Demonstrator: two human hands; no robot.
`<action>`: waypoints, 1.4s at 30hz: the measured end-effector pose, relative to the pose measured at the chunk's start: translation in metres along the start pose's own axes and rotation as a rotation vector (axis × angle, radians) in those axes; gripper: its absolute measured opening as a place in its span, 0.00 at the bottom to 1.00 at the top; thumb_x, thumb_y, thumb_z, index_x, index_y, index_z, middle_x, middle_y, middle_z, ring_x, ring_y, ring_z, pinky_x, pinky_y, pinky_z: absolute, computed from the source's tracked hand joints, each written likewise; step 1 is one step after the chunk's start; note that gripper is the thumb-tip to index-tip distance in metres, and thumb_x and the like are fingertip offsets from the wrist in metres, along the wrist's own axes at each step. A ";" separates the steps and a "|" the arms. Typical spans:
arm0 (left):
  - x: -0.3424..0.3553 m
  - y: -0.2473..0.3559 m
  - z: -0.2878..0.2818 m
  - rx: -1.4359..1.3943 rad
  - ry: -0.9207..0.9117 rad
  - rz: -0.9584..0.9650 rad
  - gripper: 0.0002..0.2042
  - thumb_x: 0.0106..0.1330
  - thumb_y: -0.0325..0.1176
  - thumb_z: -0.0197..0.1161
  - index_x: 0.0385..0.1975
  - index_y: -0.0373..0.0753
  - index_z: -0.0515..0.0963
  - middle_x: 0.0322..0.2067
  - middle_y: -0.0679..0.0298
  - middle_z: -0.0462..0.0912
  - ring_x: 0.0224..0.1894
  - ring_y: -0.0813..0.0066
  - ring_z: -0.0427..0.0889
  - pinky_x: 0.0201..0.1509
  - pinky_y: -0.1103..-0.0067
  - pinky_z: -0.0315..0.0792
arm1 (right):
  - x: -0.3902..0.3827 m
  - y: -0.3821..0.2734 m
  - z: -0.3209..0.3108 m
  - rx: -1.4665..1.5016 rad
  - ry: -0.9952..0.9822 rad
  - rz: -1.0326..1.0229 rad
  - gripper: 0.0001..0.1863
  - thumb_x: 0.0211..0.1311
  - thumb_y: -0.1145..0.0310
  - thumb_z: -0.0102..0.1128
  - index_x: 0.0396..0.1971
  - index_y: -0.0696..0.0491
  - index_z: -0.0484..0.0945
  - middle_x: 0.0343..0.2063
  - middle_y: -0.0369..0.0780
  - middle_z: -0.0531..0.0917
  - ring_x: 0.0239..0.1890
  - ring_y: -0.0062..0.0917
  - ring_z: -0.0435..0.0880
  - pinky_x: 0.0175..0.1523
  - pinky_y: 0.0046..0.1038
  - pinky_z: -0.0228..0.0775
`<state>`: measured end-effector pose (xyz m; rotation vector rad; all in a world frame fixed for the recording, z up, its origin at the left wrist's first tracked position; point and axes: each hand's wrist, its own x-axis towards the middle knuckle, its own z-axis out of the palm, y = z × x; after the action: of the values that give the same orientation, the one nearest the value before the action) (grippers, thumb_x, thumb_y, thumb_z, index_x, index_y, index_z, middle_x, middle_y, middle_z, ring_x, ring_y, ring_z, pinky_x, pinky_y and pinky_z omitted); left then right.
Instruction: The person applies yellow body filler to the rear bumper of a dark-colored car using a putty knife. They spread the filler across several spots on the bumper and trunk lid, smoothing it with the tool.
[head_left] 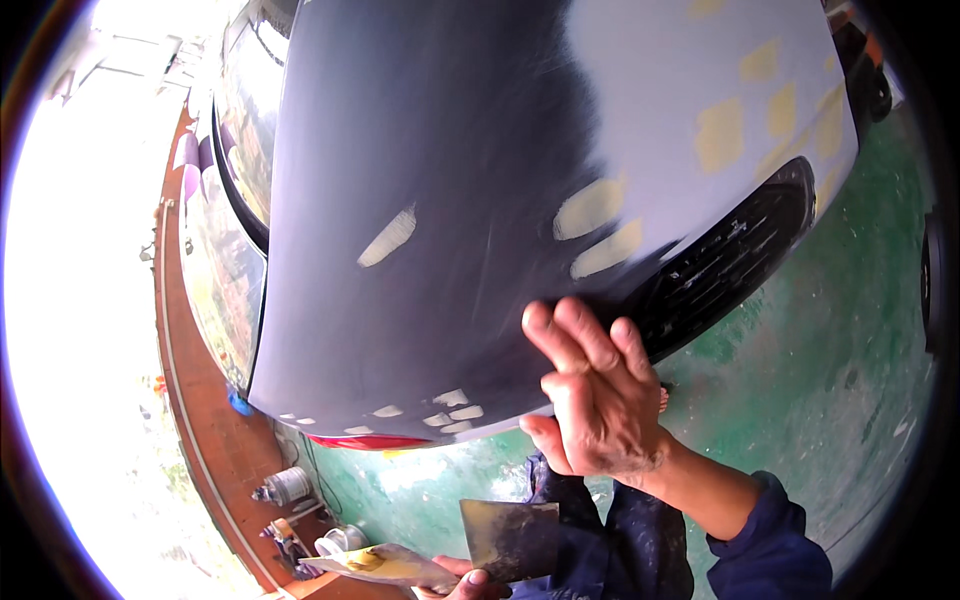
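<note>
My right hand (605, 420) is over the near edge of a dark grey car body panel (450, 150), fingers stretched out and partly bent, with nothing held. Whether its fingertips touch the panel or hover just above it, I cannot tell. Low in the picture, my left hand (470, 586) grips a flat putty board (410, 570) with a dab of yellow putty (375, 557) on it. A square, stained putty spreader (510, 540) stands out from the same hand. Pale putty patches (588, 208) lie on the panel near its light grey area, with smaller ones (455, 412) along the near edge.
A black slatted part (740, 255) sits at the panel's right corner, and a red lamp (370, 441) below its near edge. Car windows (225, 270) border it on the left. Metal cans (288, 486) stand on the brown strip beside the green floor (810, 390).
</note>
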<state>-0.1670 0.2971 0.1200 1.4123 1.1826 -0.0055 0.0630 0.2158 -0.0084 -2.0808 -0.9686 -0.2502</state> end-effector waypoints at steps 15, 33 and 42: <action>-0.003 0.010 -0.006 0.046 0.013 0.022 0.22 0.67 0.44 0.63 0.12 0.40 0.72 0.10 0.65 0.73 0.13 0.75 0.75 0.18 0.77 0.72 | 0.040 -0.010 -0.001 -0.002 0.086 -0.009 0.20 0.74 0.57 0.44 0.27 0.57 0.69 0.62 0.57 0.73 0.73 0.47 0.60 0.78 0.42 0.32; -0.002 -0.038 -0.020 0.056 0.021 0.085 0.24 0.67 0.44 0.64 0.10 0.41 0.69 0.09 0.64 0.72 0.11 0.75 0.72 0.17 0.75 0.73 | -0.045 0.012 0.001 0.036 -0.135 -0.161 0.20 0.74 0.56 0.47 0.21 0.49 0.64 0.68 0.43 0.70 0.76 0.25 0.55 0.80 0.36 0.31; -0.001 -0.030 -0.006 0.091 -0.031 0.134 0.25 0.69 0.42 0.62 0.09 0.43 0.64 0.08 0.67 0.68 0.10 0.78 0.67 0.15 0.78 0.67 | -0.003 0.075 -0.056 -0.139 0.246 0.151 0.16 0.72 0.59 0.48 0.27 0.55 0.70 0.65 0.53 0.72 0.73 0.43 0.61 0.78 0.41 0.31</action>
<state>-0.1895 0.2935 0.1003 1.5644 1.0712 0.0128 0.1225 0.1444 -0.0179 -2.1751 -0.6603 -0.4936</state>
